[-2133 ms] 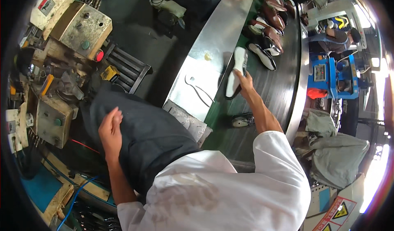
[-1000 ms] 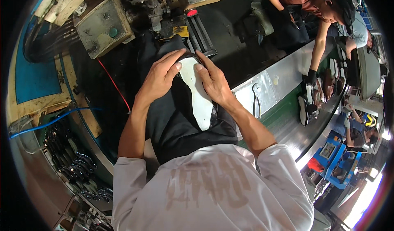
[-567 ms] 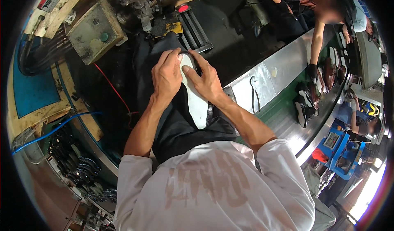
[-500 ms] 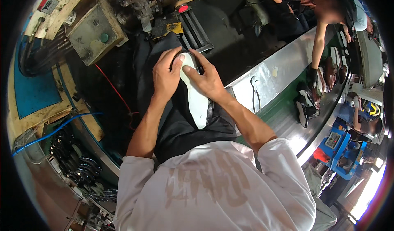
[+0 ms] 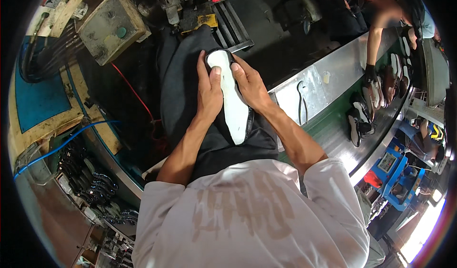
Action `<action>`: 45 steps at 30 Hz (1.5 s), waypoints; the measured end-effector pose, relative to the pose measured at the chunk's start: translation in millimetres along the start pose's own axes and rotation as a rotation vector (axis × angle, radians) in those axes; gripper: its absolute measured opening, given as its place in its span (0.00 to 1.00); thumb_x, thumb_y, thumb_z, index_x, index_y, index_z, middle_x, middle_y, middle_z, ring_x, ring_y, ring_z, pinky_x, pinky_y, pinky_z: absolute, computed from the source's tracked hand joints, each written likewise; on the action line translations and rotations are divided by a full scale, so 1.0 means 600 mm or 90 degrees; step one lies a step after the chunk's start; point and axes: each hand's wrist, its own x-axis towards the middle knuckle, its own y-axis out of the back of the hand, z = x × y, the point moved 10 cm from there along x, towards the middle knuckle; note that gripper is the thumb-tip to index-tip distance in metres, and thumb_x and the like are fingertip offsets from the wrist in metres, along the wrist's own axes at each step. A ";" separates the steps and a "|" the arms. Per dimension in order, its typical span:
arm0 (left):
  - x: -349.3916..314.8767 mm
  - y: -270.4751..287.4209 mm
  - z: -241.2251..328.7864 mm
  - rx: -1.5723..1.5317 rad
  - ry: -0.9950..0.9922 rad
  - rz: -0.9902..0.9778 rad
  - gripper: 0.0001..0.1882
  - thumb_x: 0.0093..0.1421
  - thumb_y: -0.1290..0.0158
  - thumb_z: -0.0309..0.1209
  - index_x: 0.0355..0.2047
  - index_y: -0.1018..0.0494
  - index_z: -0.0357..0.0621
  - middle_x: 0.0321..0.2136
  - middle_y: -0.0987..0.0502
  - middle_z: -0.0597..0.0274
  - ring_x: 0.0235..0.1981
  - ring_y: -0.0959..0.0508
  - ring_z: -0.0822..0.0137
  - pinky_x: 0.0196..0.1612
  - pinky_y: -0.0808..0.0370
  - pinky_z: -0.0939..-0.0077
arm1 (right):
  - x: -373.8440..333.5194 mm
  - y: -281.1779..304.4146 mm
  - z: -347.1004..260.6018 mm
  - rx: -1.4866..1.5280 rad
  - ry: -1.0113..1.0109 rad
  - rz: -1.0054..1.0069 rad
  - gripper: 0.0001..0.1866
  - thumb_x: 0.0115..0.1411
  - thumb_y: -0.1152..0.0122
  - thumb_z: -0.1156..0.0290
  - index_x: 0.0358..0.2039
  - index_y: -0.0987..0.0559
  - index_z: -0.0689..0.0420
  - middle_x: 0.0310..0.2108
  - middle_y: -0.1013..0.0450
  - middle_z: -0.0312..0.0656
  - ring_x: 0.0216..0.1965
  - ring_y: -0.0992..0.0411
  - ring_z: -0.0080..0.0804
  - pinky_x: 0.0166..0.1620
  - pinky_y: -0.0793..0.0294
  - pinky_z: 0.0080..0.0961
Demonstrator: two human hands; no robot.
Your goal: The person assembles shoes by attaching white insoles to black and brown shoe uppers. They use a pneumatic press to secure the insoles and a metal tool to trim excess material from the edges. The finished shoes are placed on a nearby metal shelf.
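Note:
A black shoe [image 5: 232, 104] lies over my lap with its flat white underside facing up and its wider end pointing away from me. My left hand [image 5: 209, 93] wraps the far left side, the thumb lying on the white surface. On the opposite side my right hand [image 5: 251, 85] grips the far right edge, its thumb near the white face. Both hands are closed around the shoe's far half; fingertips underneath are hidden. Dark trousers [image 5: 183, 73] show beneath and beside it.
Pincers [image 5: 302, 104] lie on a metal ledge [image 5: 314, 82] at my right, beside a green conveyor [image 5: 328, 125] carrying several shoes [image 5: 359, 118]. A co-worker's arm [image 5: 373, 49] reaches over it. Ahead stands a machine [image 5: 166, 4]; a shoe rack [image 5: 90, 187] is at left.
My left hand has slid its grip on the shoe, and its thumb now lies lower along the white underside. My right thumb has moved from the middle toward the right edge.

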 end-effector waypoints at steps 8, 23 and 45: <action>0.017 0.052 -0.020 -0.114 0.099 0.167 0.28 0.78 0.52 0.37 0.72 0.39 0.35 0.67 0.31 0.41 0.68 0.30 0.54 0.70 0.34 0.62 | -0.142 -0.038 -0.131 -0.502 0.181 -0.084 0.46 0.59 0.23 0.54 0.76 0.33 0.42 0.78 0.53 0.69 0.70 0.38 0.71 0.68 0.27 0.51; 0.103 0.126 0.103 0.329 -0.301 -0.026 0.14 0.67 0.44 0.23 0.51 0.19 0.31 0.42 0.16 0.41 0.43 0.15 0.42 0.48 0.20 0.57 | -0.177 -0.045 -0.121 -0.562 0.281 -0.121 0.36 0.53 0.22 0.66 0.64 0.18 0.30 0.79 0.59 0.70 0.67 0.37 0.71 0.64 0.23 0.54; 0.328 0.142 -0.058 0.633 -0.178 0.037 0.24 0.73 0.45 0.43 0.63 0.24 0.42 0.56 0.24 0.41 0.55 0.21 0.40 0.57 0.22 0.48 | 0.235 -0.064 -0.516 -0.476 0.554 0.084 0.33 0.59 0.26 0.61 0.67 0.19 0.41 0.75 0.54 0.78 0.72 0.44 0.79 0.72 0.38 0.59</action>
